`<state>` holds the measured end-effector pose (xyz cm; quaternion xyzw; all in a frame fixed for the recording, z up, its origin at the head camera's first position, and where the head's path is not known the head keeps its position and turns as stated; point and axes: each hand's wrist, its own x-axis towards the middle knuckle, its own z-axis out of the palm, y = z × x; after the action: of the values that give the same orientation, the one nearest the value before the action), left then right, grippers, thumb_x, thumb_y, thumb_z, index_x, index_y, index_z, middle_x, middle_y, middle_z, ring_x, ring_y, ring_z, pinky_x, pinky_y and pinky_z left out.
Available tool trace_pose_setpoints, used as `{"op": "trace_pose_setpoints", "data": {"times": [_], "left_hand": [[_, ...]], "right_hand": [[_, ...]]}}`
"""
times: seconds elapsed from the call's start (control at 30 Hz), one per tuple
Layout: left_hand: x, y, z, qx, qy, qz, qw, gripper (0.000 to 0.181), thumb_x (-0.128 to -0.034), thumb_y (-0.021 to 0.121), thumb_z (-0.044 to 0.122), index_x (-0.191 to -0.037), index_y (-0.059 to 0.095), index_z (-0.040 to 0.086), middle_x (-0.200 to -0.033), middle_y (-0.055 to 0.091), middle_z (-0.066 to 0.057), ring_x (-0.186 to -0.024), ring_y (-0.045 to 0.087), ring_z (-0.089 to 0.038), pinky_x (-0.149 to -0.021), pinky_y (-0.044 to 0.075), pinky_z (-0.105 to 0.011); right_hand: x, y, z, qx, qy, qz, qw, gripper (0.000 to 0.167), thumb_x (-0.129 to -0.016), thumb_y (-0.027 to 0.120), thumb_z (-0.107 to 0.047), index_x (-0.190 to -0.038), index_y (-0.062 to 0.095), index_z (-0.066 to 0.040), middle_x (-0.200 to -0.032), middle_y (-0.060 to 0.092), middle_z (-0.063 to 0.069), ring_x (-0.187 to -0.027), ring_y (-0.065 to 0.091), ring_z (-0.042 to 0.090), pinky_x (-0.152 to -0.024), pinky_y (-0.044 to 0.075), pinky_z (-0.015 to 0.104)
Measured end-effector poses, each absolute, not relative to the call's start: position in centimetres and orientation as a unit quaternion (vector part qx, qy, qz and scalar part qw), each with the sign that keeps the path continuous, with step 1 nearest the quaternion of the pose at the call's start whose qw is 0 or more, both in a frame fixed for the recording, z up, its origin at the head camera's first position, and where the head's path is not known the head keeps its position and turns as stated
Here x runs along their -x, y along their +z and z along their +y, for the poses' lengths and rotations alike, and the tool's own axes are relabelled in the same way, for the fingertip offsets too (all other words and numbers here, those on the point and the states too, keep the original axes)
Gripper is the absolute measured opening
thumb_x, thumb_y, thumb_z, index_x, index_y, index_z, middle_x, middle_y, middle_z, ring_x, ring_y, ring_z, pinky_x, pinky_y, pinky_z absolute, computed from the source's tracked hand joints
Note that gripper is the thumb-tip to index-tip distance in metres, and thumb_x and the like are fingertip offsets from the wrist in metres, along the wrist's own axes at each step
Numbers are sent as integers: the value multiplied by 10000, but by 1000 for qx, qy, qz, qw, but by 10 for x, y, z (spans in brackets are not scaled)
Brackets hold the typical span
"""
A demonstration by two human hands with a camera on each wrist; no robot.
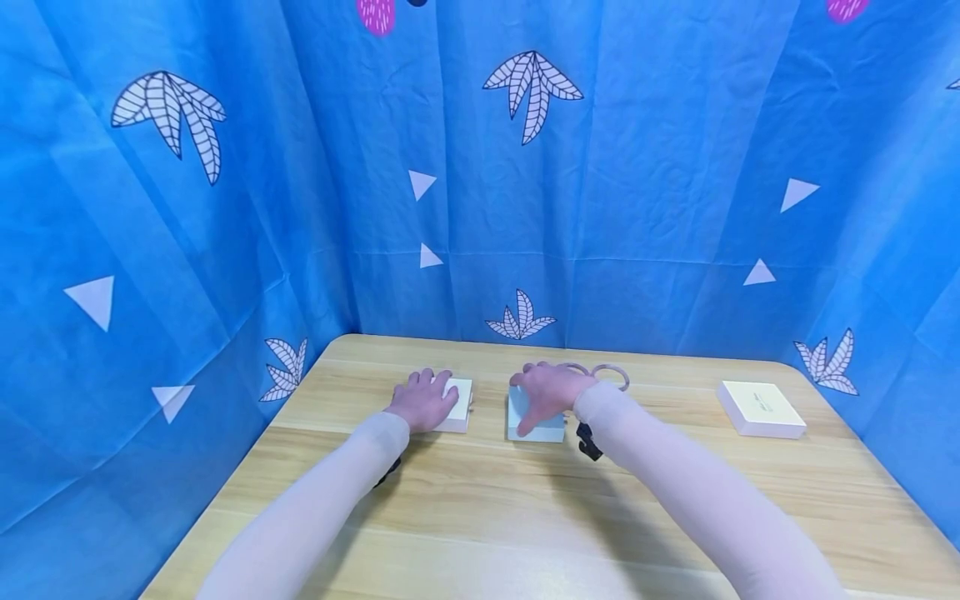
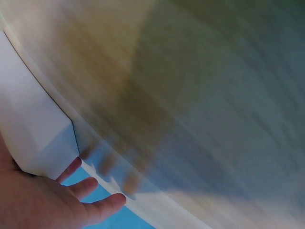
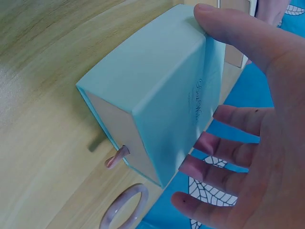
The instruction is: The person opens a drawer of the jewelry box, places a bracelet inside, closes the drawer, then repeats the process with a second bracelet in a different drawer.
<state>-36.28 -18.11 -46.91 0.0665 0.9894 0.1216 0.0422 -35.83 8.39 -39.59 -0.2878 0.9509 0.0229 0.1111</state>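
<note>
My left hand rests at the left side of a small white box. Its thumb lies over the top, and its extended fingers reach past the far side. In the left wrist view, the fingers of the left hand are spread next to the pale box. My right hand spans a light blue box. The right thumb touches the box's near upper edge. Loosely spread fingers lie along the far edge. A pinkish pull cord sticks out of the box's side.
Two pinkish-grey bangles, one of them a full ring, lie beyond the right wrist. A box with a pale yellow lid sits toward the right edge of the wooden table. Blue patterned curtain surrounds the back and sides.
</note>
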Motion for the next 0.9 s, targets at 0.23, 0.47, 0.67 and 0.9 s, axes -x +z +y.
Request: {"op": "trace_pose_setpoints", "data": {"times": [0.23,0.47,0.67,0.9], "left_hand": [[360,-466,-178,-65,117,991,28,645,-1025,247,560,-1570,336,226,-1568,353,-167,-1437,315,-420,-1090,285,-702],[360,-466,-178,-66,113,991,26,644,-1023,246,572,-1569,340,245,-1561,368,-153,-1432,330,-399,-1077,303,-700],[362,-466,-178,-72,105,991,28,653,-1019,237,574,-1571,336,239,-1566,364,-158,-1433,330,-393,-1074,309,-697],[361,-463,-180,-82,101,991,27,649,-1023,259,563,-1567,353,223,-1563,379,-156,-1438,333,-393,-1077,299,-704]], "right_hand": [[358,-396,85,291,19,951,106,953,-690,806,-678,-1480,498,-242,-1409,535,62,-1195,522,267,-891,544,499],[362,-399,101,318,-29,944,87,788,-836,666,-692,-1465,531,-236,-1400,585,42,-1198,587,255,-934,524,486],[363,-398,122,336,-98,935,62,566,-963,629,-482,-1382,610,-102,-1402,613,80,-1278,588,287,-1078,462,474],[354,-391,146,304,-91,947,49,463,-976,620,-452,-1330,660,-155,-1348,647,19,-1164,630,203,-976,525,467]]}}
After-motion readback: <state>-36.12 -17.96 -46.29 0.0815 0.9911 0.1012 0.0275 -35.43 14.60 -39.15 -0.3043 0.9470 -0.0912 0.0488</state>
